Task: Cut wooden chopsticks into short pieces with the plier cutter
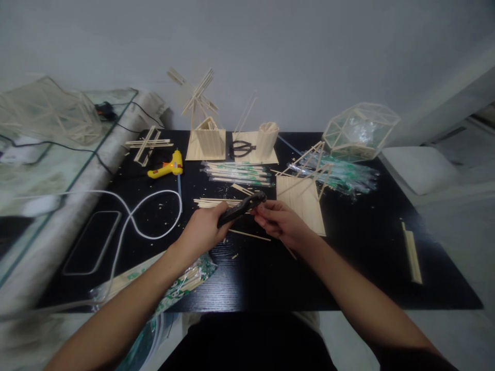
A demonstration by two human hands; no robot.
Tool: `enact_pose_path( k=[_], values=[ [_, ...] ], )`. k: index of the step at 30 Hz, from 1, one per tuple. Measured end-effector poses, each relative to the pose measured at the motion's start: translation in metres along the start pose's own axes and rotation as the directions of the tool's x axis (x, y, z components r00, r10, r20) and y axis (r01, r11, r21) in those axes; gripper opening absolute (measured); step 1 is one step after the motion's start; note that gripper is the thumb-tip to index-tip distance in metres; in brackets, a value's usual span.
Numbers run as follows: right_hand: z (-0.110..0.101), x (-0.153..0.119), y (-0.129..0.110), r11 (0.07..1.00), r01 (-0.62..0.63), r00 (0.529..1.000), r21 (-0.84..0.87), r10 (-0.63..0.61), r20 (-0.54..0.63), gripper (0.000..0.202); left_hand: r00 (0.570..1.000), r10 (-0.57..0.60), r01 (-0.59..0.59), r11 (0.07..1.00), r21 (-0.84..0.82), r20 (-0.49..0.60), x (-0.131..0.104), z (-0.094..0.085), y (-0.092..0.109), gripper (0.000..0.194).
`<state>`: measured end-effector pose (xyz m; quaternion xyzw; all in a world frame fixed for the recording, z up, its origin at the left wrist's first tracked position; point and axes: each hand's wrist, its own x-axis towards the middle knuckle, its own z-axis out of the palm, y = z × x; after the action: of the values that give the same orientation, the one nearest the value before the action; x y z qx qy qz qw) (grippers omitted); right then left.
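My left hand (204, 226) is closed around black pliers (242, 208), which slant up to the right above the table. Close to the jaws, my right hand (278, 221) pinches a thin wooden stick (289, 251), whose lower end sticks out below the palm. Fingers hide most of that stick and part of the jaws. Behind my hands lies a small pile of loose sticks (209, 203). A flat stick panel (299, 201) with a leaning stick frame (309, 161) lies just beyond my right hand.
A yellow glue gun (168, 166) with a white cable (150, 237) lies at left. Farther back stand a stick windmill (211, 141) and a stick cup (267, 139), with black scissors (243, 149). Bagged sticks (235, 173), a stick polyhedron (361, 131) and a stick bundle (412, 256) surround.
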<state>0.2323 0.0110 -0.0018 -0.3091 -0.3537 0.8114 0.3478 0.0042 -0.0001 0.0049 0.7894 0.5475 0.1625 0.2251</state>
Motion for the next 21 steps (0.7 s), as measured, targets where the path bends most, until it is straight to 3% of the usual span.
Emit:
enact_pose_path(
  k=[10,14,21],
  values=[
    [0.0006,0.0012,-0.0003,1.000,-0.017,0.998,-0.011,0.017,-0.053,0.033,0.998,-0.063,0.063,0.991,0.114,-0.007,0.0014,0.0028,0.0030,0.027],
    [0.0021,0.0013,-0.0015,1.000,-0.010,0.998,-0.021,0.008,-0.070,0.033,0.994,-0.113,0.113,0.986,0.121,-0.007,0.0012,0.0010,0.0052,0.037],
    [0.0017,0.0028,-0.0021,0.999,-0.002,0.996,-0.048,-0.003,-0.088,0.035,0.998,-0.066,0.062,0.986,0.156,0.021,-0.0001,-0.0024,0.0033,0.049]
  ],
)
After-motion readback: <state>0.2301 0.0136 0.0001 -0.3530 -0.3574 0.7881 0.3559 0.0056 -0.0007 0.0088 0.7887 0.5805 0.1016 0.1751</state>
